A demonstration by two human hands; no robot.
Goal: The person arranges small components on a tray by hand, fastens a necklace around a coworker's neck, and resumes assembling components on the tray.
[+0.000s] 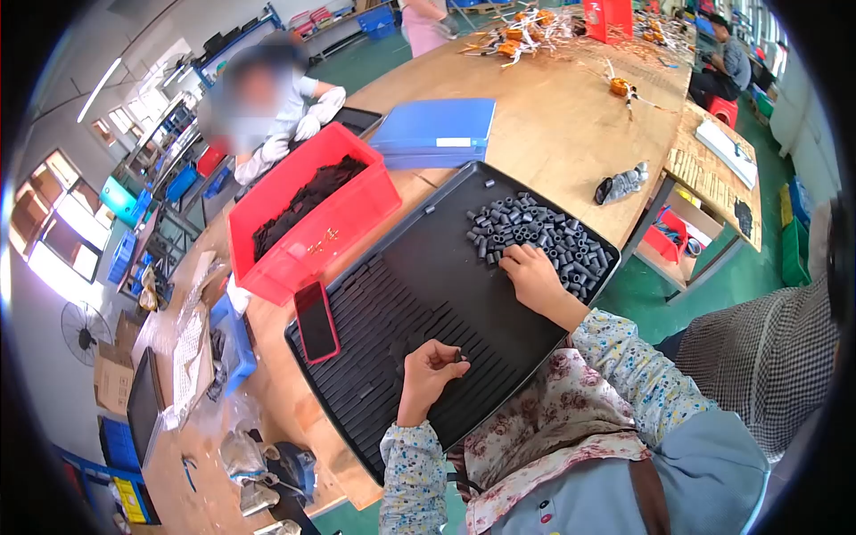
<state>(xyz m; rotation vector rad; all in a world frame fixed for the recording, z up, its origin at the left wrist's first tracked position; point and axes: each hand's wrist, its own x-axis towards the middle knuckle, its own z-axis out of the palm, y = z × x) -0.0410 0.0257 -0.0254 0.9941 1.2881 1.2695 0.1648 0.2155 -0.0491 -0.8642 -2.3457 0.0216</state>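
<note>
Left hand [428, 376]: thumb and forefinger pinched on a small dark piece [460, 356], largely covered, above black strips [366, 321] in the tray [423, 254]. Right hand [540, 283]: fingers bent, at the edge of the heaped short tubes [535, 228], same tray; whether they grip one, we cannot tell. Strips beneath the left hand: hidden from us.

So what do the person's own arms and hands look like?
The long sleeves are pale, dotted with a small print that has blue and yellow in it, and they end close to the wrists. The left hand and the right hand are bare, with no gloves on.
</note>
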